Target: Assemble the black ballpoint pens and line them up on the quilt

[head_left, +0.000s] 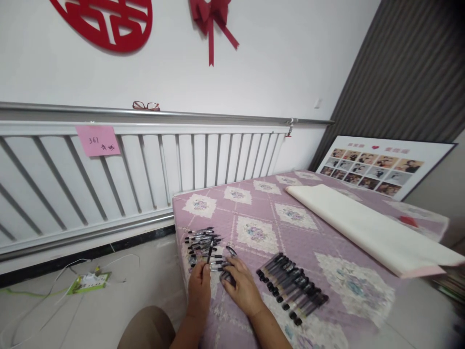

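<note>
Fingers of the left hand [199, 285] pinch a slim black plastic pen [209, 253]; what the right hand [242, 288] grips is unclear. Pen-handling seems underway, the next move calling for steady control

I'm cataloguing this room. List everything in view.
Floral cloth: one, purple, centre
Slim plastic pens: many, black, on cloth
Paper sheet: one, cream, right
Photo board: one, white, far right
Ribbed radiator: one, white, wall
Metal pipes: two, silver, along radiator
Paper note: one, pink, radiator
Eyeglasses: one, reddish, upper pipe
Round cutout, ribbon bow: two, red, wall
Power strip: one, green, floor
Ribbed panel: one, grey, right
Trousered knee: one, brown, bottom
Left hand: one, holding pen
Right hand: one, beside left
</note>
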`<state>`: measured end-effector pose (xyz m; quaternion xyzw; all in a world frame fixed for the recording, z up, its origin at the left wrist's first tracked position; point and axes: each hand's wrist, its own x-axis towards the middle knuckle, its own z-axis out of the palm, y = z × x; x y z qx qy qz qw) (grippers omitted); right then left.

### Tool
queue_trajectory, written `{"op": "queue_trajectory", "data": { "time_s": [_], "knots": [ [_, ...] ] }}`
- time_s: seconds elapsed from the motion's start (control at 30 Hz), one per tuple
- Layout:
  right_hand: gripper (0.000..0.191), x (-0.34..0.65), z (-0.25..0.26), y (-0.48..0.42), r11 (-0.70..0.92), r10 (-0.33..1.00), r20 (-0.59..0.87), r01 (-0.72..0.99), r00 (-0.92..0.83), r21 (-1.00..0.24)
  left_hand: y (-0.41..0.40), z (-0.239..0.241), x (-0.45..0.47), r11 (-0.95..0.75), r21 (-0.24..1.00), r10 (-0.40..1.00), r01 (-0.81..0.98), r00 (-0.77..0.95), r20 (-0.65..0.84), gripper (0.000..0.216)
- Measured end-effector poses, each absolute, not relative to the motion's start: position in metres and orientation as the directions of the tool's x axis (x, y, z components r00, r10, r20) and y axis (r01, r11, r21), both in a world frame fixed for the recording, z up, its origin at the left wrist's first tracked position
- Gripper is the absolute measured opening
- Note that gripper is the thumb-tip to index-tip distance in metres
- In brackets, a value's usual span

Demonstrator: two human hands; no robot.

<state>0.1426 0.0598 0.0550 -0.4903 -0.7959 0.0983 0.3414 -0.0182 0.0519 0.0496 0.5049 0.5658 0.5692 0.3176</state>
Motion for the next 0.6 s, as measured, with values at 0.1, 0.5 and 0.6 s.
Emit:
{"op": "queue_trajectory", "data": {
  "time_s": [0.1, 0.5, 0.6],
  "knots": [
    [0.022, 0.147, 0.053, 0.058, 0.455, 0.852, 0.497, 0.705, -0.166, -0.544, 0.052, 0.049, -0.018, -0.166, 0.962, 0.932, 0.216, -0.286, 0.225, 0.034],
    [0.026, 0.154, 0.045, 0.068, 0.269, 0.830, 0.534, 0.721, 0.164, -0.639, 0.050, 0.051, -0.018, -0.186, 0.942, 0.931, 0.279, -0.258, 0.260, 0.034],
    [0.027, 0.152, 0.045, 0.068, 0.239, 0.839, 0.520, 0.751, 0.160, -0.616, 0.051, 0.052, -0.017, -0.194, 0.936, 0.927, 0.294, -0.257, 0.273, 0.033]
  ]
}}
